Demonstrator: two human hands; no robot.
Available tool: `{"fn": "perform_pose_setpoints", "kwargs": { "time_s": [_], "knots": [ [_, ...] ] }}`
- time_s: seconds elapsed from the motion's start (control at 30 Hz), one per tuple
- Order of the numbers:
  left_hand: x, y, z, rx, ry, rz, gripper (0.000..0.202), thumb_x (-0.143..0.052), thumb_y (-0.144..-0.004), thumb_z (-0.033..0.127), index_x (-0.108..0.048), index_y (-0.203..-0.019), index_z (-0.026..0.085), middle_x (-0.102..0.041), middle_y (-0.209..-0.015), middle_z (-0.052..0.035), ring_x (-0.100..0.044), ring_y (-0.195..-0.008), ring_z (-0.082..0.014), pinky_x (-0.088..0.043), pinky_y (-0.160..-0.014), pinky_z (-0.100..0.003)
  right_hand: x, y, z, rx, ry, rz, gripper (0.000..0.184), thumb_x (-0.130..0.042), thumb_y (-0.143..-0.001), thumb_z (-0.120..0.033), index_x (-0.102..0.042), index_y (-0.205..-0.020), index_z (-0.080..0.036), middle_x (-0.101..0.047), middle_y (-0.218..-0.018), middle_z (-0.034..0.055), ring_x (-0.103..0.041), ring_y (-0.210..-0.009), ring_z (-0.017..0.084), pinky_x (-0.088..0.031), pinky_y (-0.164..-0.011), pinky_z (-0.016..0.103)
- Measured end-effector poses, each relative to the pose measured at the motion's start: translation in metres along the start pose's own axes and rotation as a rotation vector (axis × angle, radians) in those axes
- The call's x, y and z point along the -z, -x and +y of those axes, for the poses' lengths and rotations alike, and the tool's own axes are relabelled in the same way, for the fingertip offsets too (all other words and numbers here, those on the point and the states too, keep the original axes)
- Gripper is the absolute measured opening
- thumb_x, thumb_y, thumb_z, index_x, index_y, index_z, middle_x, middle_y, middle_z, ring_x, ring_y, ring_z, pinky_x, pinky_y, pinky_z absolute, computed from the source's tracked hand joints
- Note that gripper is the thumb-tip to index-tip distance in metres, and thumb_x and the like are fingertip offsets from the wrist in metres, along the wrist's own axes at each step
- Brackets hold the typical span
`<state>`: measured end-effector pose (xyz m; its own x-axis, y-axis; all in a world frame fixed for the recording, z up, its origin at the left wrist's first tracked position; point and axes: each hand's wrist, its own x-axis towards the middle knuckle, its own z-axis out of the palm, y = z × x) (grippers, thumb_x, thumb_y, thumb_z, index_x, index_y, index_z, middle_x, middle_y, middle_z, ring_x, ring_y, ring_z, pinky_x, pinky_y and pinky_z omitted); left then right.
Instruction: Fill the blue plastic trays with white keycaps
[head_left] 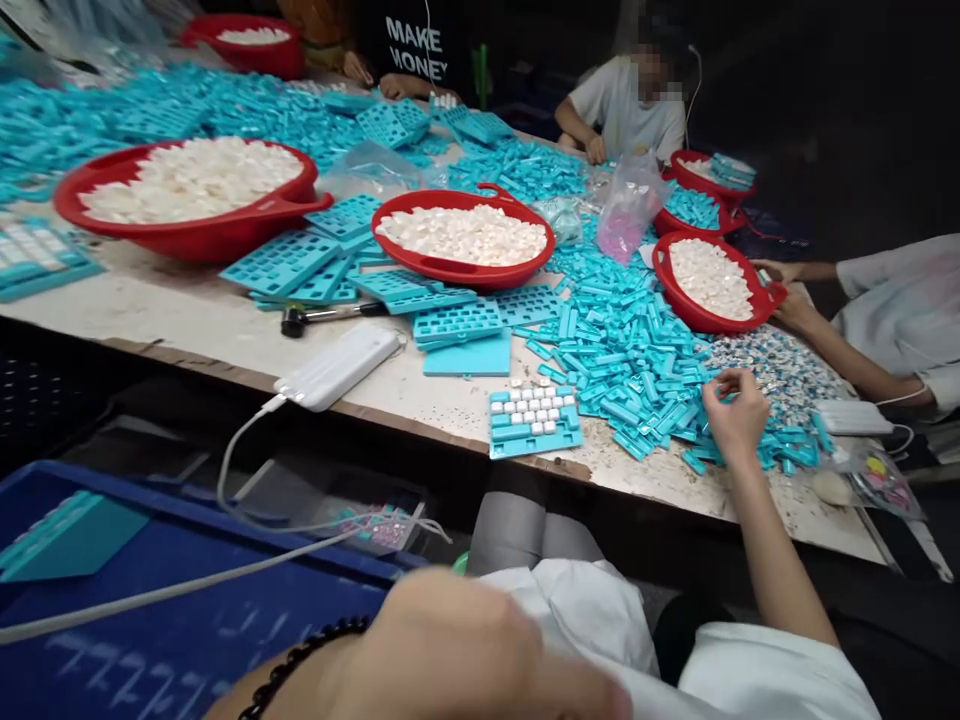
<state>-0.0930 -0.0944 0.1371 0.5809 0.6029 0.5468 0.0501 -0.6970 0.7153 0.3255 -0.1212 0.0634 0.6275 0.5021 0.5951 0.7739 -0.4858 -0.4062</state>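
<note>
My right hand (736, 415) hangs low over a heap of loose turquoise plastic pieces (630, 370), its fingers curled down at the heap's edge. I cannot tell whether it holds a piece. Just left of it lies a turquoise keycap tray (534, 438) partly filled with white keycaps (532, 412). A patch of small mixed keycaps (780, 370) lies beyond my fingers. My left hand (465, 650) is a large blur in the foreground, off the table, with a black beaded bracelet (300, 660) at the wrist. Its fingers are not clear.
Red basins of white keycaps, including one (450, 198), stand on the long table (150, 300) among turquoise trays. A small mallet (322, 317) and a corded white power bank (337, 367) lie near its edge. A blue crate (187, 560) sits below. Co-workers sit opposite and right.
</note>
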Motion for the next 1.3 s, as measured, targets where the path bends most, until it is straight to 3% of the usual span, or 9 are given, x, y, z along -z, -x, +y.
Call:
{"fn": "perform_pose_setpoints", "kwargs": {
  "time_s": [0.1, 0.2, 0.3, 0.43, 0.63, 0.8, 1.13, 1.3],
  "knots": [
    [-0.020, -0.060, -0.041, -0.176, -0.097, 0.001, 0.025, -0.054, -0.095, 0.037, -0.078, -0.098, 0.032, -0.078, -0.085, 0.0004, -0.075, -0.077, -0.0155, -0.062, -0.074, -0.021, -0.001, 0.024, -0.035, 0.101, -0.264, -0.078, 0.008, -0.058, -0.080, -0.029, -0.055, -0.081, -0.021, -0.058, -0.068, -0.0025, -0.054, -0.058, 0.014, -0.042, -0.059, 0.026],
    [-0.043, -0.090, -0.089, -0.163, -0.143, -0.071, 0.026, -0.057, -0.095, 0.020, -0.073, -0.115, 0.026, -0.078, -0.106, -0.0022, -0.075, -0.094, -0.0166, -0.059, -0.086, -0.026, -0.010, 0.048, -0.072, 0.201, -0.430, -0.176, 0.008, -0.057, -0.084, -0.025, -0.063, -0.090, -0.022, -0.060, -0.070, -0.0026, -0.051, -0.055, 0.013, -0.042, -0.056, 0.025],
    [-0.059, -0.091, -0.132, -0.031, -0.228, -0.148, 0.029, -0.057, -0.096, 0.022, -0.069, -0.121, 0.026, -0.076, -0.113, -0.0039, -0.072, -0.102, -0.0216, -0.058, -0.091, -0.035, -0.024, 0.067, -0.102, 0.314, -0.550, -0.297, 0.015, -0.055, -0.087, -0.022, -0.068, -0.093, -0.022, -0.063, -0.076, 0.0000, -0.054, -0.059, 0.013, -0.045, -0.058, 0.025],
    [-0.069, -0.077, -0.163, -0.028, -0.264, -0.168, 0.030, -0.054, -0.096, 0.020, -0.069, -0.121, 0.027, -0.074, -0.119, -0.0062, -0.067, -0.113, -0.0244, -0.051, -0.101, -0.044, -0.042, 0.082, -0.123, 0.378, -0.626, -0.408, 0.011, -0.059, -0.089, -0.024, -0.069, -0.094, -0.022, -0.065, -0.075, 0.0002, -0.060, -0.062, 0.014, -0.048, -0.061, 0.026],
    [-0.075, -0.070, -0.174, 0.009, -0.206, -0.097, 0.023, -0.057, -0.096, 0.023, -0.072, -0.114, 0.025, -0.075, -0.119, -0.0051, -0.066, -0.118, -0.0249, -0.049, -0.103, -0.046, -0.046, 0.088, -0.126, 0.505, -0.604, -0.412, 0.006, -0.064, -0.090, -0.023, -0.067, -0.095, -0.023, -0.071, -0.079, -0.0002, -0.065, -0.074, 0.017, -0.047, -0.076, 0.032],
    [-0.075, -0.070, -0.172, 0.034, -0.163, -0.069, 0.022, -0.056, -0.096, 0.023, -0.072, -0.111, 0.025, -0.076, -0.116, -0.0054, -0.066, -0.116, -0.0242, -0.049, -0.103, -0.045, -0.049, 0.090, -0.123, 0.518, -0.599, -0.482, 0.009, -0.065, -0.092, -0.024, -0.071, -0.099, -0.024, -0.069, -0.104, 0.0056, -0.060, -0.098, 0.023, -0.047, -0.089, 0.038],
    [-0.075, -0.068, -0.173, 0.074, -0.146, -0.058, 0.021, -0.057, -0.096, 0.022, -0.072, -0.110, 0.025, -0.075, -0.117, -0.0055, -0.066, -0.117, -0.0243, -0.049, -0.103, -0.045, -0.050, 0.090, -0.117, 0.430, -0.563, -0.535, 0.014, -0.067, -0.093, -0.029, -0.076, -0.103, -0.027, -0.062, -0.092, 0.0060, -0.056, -0.090, 0.023, -0.047, -0.086, 0.040],
    [-0.074, -0.069, -0.170, 0.076, -0.141, -0.054, 0.021, -0.057, -0.095, 0.022, -0.072, -0.109, 0.025, -0.076, -0.115, -0.0050, -0.067, -0.117, -0.0241, -0.049, -0.102, -0.044, -0.052, 0.090, -0.120, 0.429, -0.610, -0.502, 0.013, -0.068, -0.093, -0.027, -0.078, -0.101, -0.030, -0.064, -0.102, 0.0059, -0.056, -0.098, 0.024, -0.047, -0.090, 0.042]
  ]
}}
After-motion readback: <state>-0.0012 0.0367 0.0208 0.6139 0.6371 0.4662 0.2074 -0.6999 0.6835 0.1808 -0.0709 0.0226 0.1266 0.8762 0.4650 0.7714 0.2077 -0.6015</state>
